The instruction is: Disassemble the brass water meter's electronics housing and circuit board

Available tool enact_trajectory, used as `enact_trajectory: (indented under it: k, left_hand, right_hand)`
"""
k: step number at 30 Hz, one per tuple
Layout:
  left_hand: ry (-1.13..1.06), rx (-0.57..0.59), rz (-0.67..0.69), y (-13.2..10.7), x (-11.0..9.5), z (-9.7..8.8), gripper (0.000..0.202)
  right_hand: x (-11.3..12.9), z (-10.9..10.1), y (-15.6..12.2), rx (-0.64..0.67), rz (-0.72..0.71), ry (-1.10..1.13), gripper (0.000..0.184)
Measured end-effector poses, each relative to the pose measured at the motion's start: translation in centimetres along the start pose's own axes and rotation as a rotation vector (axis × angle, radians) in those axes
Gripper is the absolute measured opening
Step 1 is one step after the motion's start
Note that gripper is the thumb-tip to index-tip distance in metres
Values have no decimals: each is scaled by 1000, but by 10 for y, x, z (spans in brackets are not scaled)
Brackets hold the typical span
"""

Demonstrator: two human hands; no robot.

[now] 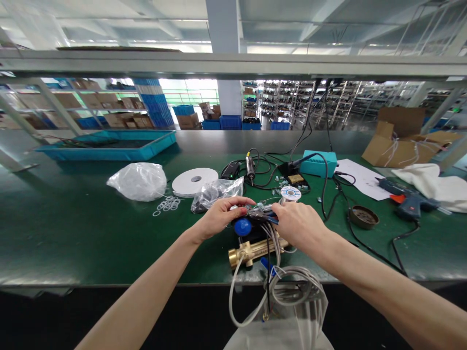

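My right hand [301, 226] is closed around pliers [260, 214] with dark jaws and blue handles, their tip pointing left. At that tip, the thumb and fingers of my left hand [219, 218] are pinched together; what lies between them is too small to make out. Just below the hands sits a brass pipe fitting [251, 251] with a blue round knob [242, 226] by it. Grey cables [275, 240] run down from under the pliers to a coil [297, 289] hanging at the bench's front edge. A solder spool [291, 193] stands behind my right hand.
Left are a blue tray [109, 155], a plastic bag [138, 182], white rings [168, 204] and a white disc reel [195, 181]. Behind lie a soldering iron [250, 167] and a teal box [319, 163]. Right are a round tin [364, 217], a glue gun [408, 201] and a carton [386, 143].
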State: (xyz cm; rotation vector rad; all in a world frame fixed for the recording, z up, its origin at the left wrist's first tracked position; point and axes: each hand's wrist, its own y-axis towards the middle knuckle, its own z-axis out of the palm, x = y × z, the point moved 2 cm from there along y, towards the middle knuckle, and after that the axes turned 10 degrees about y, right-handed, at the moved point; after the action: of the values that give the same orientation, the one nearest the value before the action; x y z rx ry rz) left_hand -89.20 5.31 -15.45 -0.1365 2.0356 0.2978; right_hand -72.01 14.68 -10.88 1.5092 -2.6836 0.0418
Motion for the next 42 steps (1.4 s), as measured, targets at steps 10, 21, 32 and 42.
enact_trajectory:
  k: [10,21,32,42]
  left_hand:
    - [-254,-151,-89,12,3,0,23]
    - [476,2,-53,30,-25,18,38]
    - [448,40,56,31,-13,17,28]
    - [530,42,95,30,-23,21,30]
  right_hand:
    - [-30,6,-16,-63,19,83,27]
    - [-45,8,-17,-174,-6,16,26]
    - [-42,4,-14,-199,-41,-7,24]
    - [-40,0,-10,-101,2,-3,24]
